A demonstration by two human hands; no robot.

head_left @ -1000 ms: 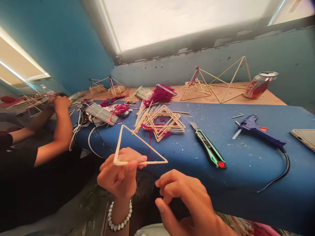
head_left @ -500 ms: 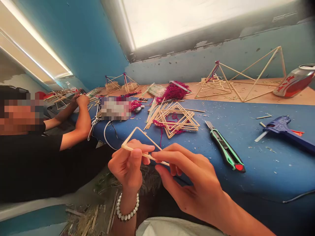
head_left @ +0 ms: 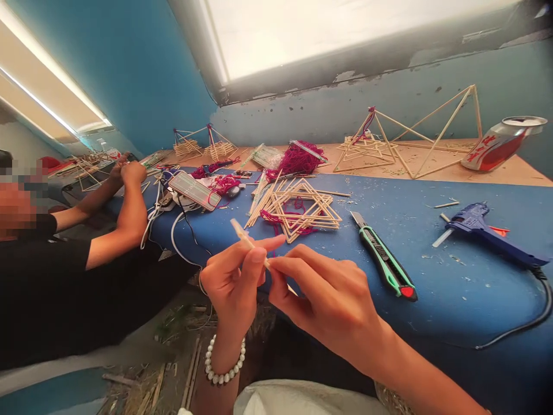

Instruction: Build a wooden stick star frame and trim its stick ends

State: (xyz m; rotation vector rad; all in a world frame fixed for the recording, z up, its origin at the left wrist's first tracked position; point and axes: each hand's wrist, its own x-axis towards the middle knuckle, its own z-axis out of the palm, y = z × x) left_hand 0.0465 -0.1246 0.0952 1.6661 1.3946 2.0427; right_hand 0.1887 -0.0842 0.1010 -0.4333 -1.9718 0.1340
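A small frame of thin wooden sticks (head_left: 241,231) is held above the table's front edge, seen nearly edge-on now. My left hand (head_left: 235,279), with a white bead bracelet (head_left: 223,377) on the wrist, pinches it between thumb and fingers, the index finger stretched out. My right hand (head_left: 326,291) has its thumb and fingertips closed on the frame's near end; fingers cover much of it. Beyond my hands lies a pile of stick frames (head_left: 322,219) with dark red yarn (head_left: 272,217). To their right rests a green and black box cutter (head_left: 384,256), blade out.
A blue glue gun (head_left: 475,222) with its cord lies at right on the blue table (head_left: 436,288). Stick pyramids (head_left: 367,153) and a drink can (head_left: 501,144) stand along the back. A phone (head_left: 194,190) lies near white cables. A co-worker's arm (head_left: 132,213) is at left.
The stick frame has turned in my hands, from showing its open corner to nearly edge-on. My right fingers have closed in on its near end. The view has shifted slightly right.
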